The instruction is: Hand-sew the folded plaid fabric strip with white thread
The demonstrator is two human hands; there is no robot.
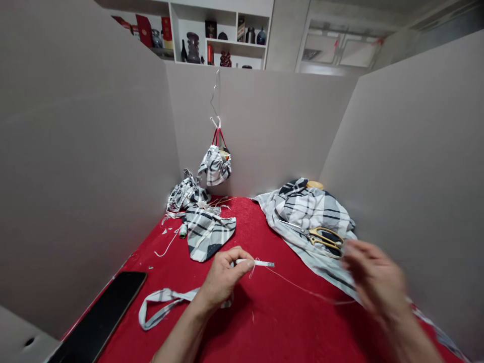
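My left hand is closed in a pinch on a narrow folded fabric strip, whose pale end sticks out to the right past the thumb. A small loop of thread circles the strip near the fingertips. More of this plaid material, a looped band, lies on the red cloth behind my left wrist. Thin white thread runs from the strip toward my right hand. That hand is raised at the right and blurred, its fingers drawn together; what they hold is too small to make out. Gold-handled scissors lie just behind it.
Plaid cloth is heaped at the back right, under the scissors. At the back left lie a plaid piece, scraps and a thread spool. A phone rests front left. A plaid pouch hangs on the back panel.
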